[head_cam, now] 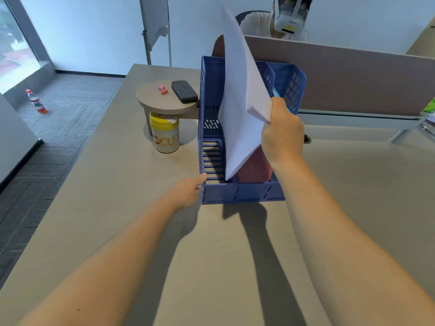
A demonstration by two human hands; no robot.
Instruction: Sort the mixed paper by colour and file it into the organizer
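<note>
The right hand point(281, 135) pinches a stack of white paper point(242, 95) by its right edge, upright, long axis running near to far, lower edge already inside the blue organizer point(237, 192) above the left slot. The left hand point(188, 192), fingers curled, steadies the organizer's near-left corner. Pink paper point(255, 168) fills the neighbouring slot to the right.

My white paper stack point(242, 90); blue slotted organizer point(240, 192); red sheets point(255, 168) inside; yellow-lidded white canister point(164, 135); black eraser point(184, 91).
</note>
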